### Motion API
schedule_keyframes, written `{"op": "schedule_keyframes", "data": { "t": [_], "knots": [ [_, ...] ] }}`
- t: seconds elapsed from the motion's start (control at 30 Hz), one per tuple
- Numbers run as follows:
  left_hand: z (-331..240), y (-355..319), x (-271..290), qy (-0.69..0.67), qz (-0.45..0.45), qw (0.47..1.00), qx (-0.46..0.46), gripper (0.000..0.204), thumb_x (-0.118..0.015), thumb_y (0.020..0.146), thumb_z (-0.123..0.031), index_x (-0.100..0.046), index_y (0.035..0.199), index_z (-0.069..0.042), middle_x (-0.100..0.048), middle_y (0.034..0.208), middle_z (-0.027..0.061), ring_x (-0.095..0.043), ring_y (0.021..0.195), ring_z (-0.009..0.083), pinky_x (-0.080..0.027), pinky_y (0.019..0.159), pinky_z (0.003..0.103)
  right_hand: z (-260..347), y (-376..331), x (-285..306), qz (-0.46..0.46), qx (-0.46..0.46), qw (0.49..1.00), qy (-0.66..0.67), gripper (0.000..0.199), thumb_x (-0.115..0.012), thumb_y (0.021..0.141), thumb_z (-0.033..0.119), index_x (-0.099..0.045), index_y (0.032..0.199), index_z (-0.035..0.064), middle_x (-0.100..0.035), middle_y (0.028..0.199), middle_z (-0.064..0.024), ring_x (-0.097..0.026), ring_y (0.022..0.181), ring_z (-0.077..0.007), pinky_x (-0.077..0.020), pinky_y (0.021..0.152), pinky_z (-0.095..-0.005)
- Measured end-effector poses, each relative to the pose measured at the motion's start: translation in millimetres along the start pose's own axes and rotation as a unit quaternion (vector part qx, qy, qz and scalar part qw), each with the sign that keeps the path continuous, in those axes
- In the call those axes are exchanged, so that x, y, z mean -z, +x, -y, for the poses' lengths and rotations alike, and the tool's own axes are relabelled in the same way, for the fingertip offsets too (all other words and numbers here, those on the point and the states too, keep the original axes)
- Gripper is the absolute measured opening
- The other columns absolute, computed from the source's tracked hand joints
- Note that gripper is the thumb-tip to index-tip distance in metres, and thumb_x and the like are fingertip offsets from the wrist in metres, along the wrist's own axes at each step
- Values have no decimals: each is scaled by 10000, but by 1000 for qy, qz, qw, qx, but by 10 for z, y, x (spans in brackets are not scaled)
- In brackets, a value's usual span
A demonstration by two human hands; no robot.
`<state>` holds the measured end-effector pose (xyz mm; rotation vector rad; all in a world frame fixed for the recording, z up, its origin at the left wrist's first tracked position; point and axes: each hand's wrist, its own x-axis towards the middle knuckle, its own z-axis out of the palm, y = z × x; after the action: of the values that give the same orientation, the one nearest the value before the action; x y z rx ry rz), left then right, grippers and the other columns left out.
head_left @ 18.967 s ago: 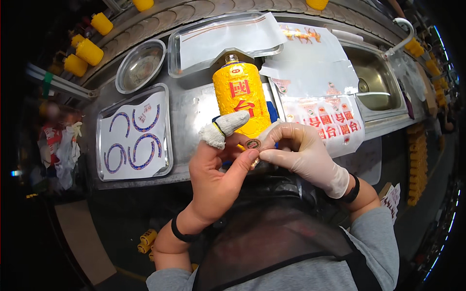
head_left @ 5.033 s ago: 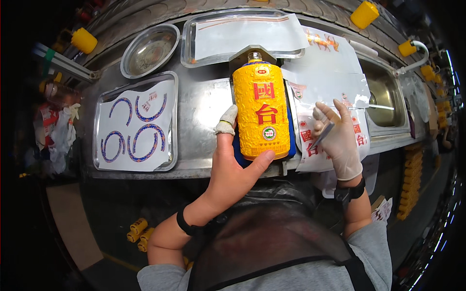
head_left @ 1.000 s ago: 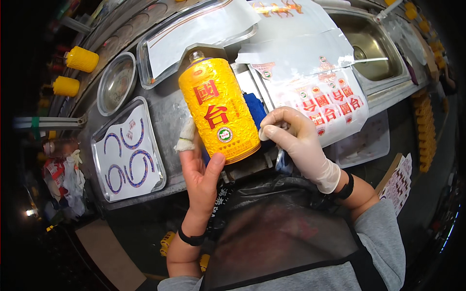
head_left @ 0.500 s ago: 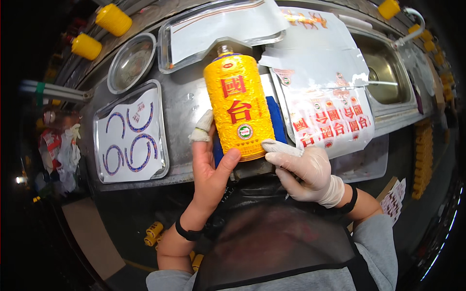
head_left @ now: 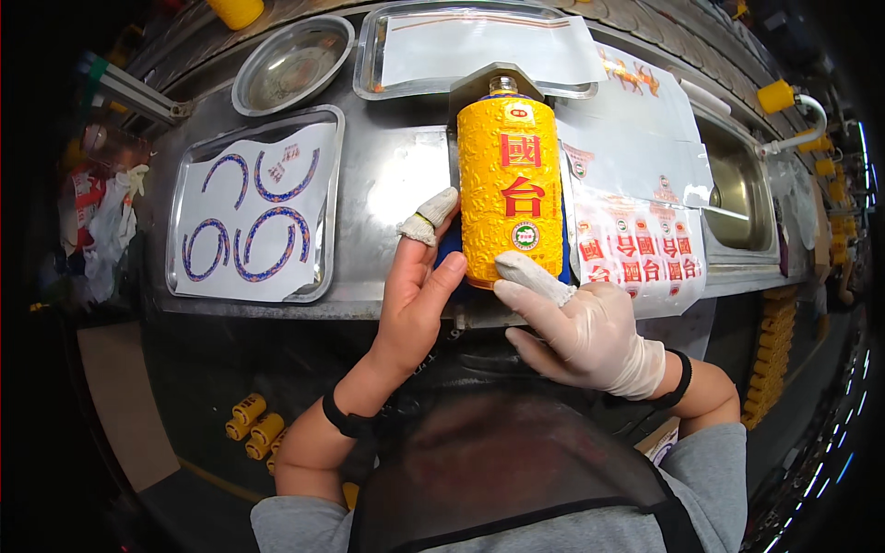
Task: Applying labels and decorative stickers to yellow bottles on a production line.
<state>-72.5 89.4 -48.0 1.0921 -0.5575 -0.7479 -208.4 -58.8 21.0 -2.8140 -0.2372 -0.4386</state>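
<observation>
With your left hand (head_left: 415, 306) loosely spread beside the yellow bottle (head_left: 479, 194) on the worktop (head_left: 392, 166), your right hand (head_left: 595, 339), fingers apart, pokes its bottom end. Red characters (head_left: 520, 150) and round badge (head_left: 525, 236) are on; can't tell what's left.

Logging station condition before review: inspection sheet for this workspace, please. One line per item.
Surface: metal bench; bright glare patch on it.
Job's things: yellow bottle, neck away from the person, round decal near its base; red-decal sheet to its right.
Clutter: tray of blue curved decals and round metal bowl at left; second tray at far edge.
Hands: left hand beside the bottle's lower left; right hand gloved, fingers over its lower front.
Cables: nothing seen.
Surroundings: sink at right; yellow containers below bench, lower left.
</observation>
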Motion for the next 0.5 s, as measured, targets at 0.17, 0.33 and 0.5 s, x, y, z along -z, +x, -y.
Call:
{"op": "schedule_keyframes", "data": {
  "t": [0.17,0.33,0.5],
  "knots": [
    [3,-71,90,0,-9,1000,8,531,-487,979,-90,-306,1458,50,-380,1487,175,-331,1406,245,-225,1160,359,52,81,-49,24,9,999,-42,446,-699,788,187,-615,1203,47,-683,753,-59,-532,425,-163,-430,421,-300],
    [14,-183,205,88,-29,995,-22,480,-513,968,-105,-402,1404,61,-437,1448,184,-406,1358,257,-281,1129,363,-28,12,17,-42,-9,992,118,369,-678,761,68,-644,1127,31,-703,1022,-193,-645,544,-219,-482,473,-306],
    [-112,-257,171,296,-4,949,-105,489,-612,909,-155,-504,1355,12,-458,1416,248,-447,1326,364,-333,1097,386,10,-282,28,-66,-137,982,112,403,-667,724,-9,-643,1127,-2,-660,1148,-249,-684,656,-256,-493,545,-294]
  ]
}}
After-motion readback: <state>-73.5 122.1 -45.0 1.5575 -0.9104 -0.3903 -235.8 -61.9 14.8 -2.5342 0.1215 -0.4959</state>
